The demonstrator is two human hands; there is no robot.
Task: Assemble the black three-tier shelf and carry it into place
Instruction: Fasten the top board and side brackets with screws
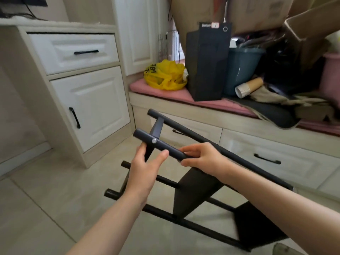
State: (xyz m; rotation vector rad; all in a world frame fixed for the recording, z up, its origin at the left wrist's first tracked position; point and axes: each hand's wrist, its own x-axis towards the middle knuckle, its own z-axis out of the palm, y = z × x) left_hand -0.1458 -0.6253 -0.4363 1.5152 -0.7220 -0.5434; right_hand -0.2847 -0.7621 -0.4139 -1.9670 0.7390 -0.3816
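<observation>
The black three-tier shelf (196,188) lies tilted on its side over the tiled floor, its four round posts running up to the left. On the nearest upper post (147,139) a silver screw head (154,141) shows beside a flat black panel. My left hand (147,169) reaches up under that post, thumb against its underside, fingers partly hidden behind the panel. My right hand (202,159) grips the same post further right, fingers curled over it. The shelf's lower posts rest on the floor.
White cabinet with a drawer and a door (88,105) stands at left. A low bench with a pink cushion (176,93) carries a yellow bag (165,74), a black paper bag (207,67), a teal bin, paper cups (248,87) and cardboard. Tiled floor (46,199) lies at the front left.
</observation>
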